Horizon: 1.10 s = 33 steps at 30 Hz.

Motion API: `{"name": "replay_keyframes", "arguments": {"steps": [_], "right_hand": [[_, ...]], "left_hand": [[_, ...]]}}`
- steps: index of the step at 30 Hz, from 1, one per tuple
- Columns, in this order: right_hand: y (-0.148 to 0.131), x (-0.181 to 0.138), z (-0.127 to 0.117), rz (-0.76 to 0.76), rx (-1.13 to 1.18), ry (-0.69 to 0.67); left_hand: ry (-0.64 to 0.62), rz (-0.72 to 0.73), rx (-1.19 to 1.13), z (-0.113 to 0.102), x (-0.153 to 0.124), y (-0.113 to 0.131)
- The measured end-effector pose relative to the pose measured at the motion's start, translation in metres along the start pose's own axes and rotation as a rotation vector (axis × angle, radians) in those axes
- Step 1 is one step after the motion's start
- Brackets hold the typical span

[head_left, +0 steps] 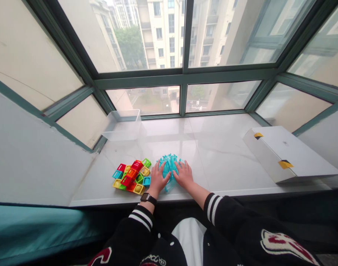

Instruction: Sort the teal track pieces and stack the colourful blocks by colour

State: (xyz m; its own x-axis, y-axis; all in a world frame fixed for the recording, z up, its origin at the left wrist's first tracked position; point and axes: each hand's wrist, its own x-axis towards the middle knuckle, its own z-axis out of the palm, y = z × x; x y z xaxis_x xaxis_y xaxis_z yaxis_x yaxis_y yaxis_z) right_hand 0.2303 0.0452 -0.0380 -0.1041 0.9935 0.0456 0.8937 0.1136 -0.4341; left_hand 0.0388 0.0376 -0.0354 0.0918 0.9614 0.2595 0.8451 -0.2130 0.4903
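Both my hands rest on a clear blue plastic piece (169, 167) lying on the white windowsill (218, 155). My left hand (158, 177) presses on its left side with fingers spread, a watch on that wrist. My right hand (183, 174) lies on its right side, fingers also stretched out. Just left of my left hand is a pile of several small coloured square frame tiles (131, 177) in red, orange, yellow, green and blue.
A clear plastic tub (123, 125) stands at the back left of the sill by the window. A flat white box with yellow tape (288, 153) lies at the right. Window frames surround the sill; a teal cushion (33, 229) is lower left.
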Motion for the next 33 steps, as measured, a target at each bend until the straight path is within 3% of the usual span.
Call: {"name": "replay_keyframes", "arguments": {"steps": [11,16,19,24,28,33], "right_hand": [[0.007,0.006,-0.014,-0.052,0.052,-0.092],[0.021,0.002,-0.024,-0.124,0.068,-0.037],[0.05,-0.009,-0.031,-0.189,0.107,0.052],[0.133,-0.052,-0.038,-0.165,0.097,0.19],[0.184,-0.089,-0.041,-0.111,0.053,0.252],[0.187,-0.103,-0.041,-0.126,-0.031,0.253]], "left_hand": [[0.096,0.019,-0.035,0.007,0.001,-0.004],[0.109,0.063,-0.029,0.002,0.0,0.002],[0.142,0.129,-0.025,-0.009,-0.01,0.01],[0.237,0.232,-0.036,-0.022,-0.049,0.015],[0.291,0.112,-0.076,-0.02,-0.082,0.005],[0.16,-0.203,-0.195,-0.017,-0.093,-0.005]]}}
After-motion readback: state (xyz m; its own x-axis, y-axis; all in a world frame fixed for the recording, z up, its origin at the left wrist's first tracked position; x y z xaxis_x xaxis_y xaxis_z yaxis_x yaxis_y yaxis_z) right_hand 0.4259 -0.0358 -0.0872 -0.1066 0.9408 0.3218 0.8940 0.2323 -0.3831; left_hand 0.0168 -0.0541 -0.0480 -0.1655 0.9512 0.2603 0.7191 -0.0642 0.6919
